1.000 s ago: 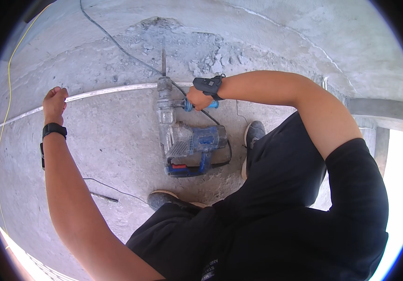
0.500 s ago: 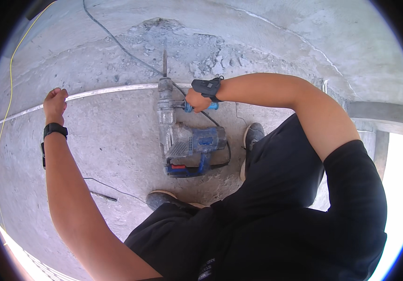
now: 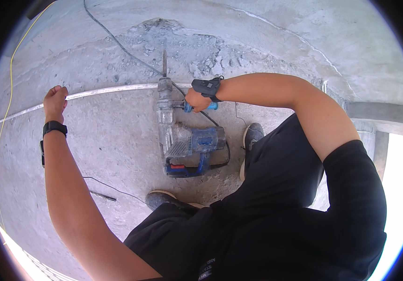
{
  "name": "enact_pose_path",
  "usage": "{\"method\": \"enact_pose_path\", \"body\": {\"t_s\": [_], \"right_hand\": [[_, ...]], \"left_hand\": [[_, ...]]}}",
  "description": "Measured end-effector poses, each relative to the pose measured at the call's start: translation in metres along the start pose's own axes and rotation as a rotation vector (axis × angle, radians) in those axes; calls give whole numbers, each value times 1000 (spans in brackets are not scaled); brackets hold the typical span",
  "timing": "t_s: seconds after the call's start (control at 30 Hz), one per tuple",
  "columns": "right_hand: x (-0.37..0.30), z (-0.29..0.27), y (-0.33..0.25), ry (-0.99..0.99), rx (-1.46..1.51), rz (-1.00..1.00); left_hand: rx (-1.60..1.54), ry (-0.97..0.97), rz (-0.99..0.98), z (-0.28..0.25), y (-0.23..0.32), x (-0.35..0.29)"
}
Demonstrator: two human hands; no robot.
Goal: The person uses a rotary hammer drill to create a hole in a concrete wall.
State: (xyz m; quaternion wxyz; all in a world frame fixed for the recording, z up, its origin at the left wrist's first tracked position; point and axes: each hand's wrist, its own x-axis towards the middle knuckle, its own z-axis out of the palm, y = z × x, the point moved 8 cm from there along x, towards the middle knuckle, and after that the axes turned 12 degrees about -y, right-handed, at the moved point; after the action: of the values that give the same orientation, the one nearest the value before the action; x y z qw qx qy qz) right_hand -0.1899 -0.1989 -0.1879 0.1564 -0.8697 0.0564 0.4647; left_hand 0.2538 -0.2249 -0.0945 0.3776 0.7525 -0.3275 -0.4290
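A blue and grey demolition hammer (image 3: pixel 166 117), coated in dust, points away from me with its chisel (image 3: pixel 165 63) toward broken concrete. My right hand (image 3: pixel 197 100) is closed around the hammer's light-blue side handle (image 3: pixel 211 106). The main grip with its red switch (image 3: pixel 178 166) lies nearest me, with no hand on it. Off to the left, my left hand (image 3: pixel 55 100) is curled closed, well apart from the hammer. A long whitish strip (image 3: pixel 112 91) passes behind it; whether the fingers touch that strip or hold anything is hidden.
Rubble (image 3: pixel 220 61) is scattered beyond the chisel, by a cracked concrete surface. A grey cable (image 3: pixel 117 41) runs from the far side toward the hammer. A yellow cable (image 3: pixel 10 89) trails along the left. My shoes (image 3: pixel 161 198) and a thin dark rod (image 3: pixel 103 196) are nearer me.
Almost nothing differs. My left hand and forearm have shifted very slightly; my right hand stays on the side handle and the hammer keeps its place.
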Motion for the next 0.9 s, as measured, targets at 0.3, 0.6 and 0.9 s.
{"method": "enact_pose_path", "body": {"t_s": [0.3, 0.6, 0.9], "right_hand": [[-8, -10, -8, 66, 19, -52], [-7, -10, -8, 107, 8, -76], [-5, -10, -5, 32, 17, 39]], "left_hand": [[34, -46, -28, 1, 3, 0], [28, -6, -26, 0, 4, -1], [91, -18, -63, -1, 3, -1]]}}
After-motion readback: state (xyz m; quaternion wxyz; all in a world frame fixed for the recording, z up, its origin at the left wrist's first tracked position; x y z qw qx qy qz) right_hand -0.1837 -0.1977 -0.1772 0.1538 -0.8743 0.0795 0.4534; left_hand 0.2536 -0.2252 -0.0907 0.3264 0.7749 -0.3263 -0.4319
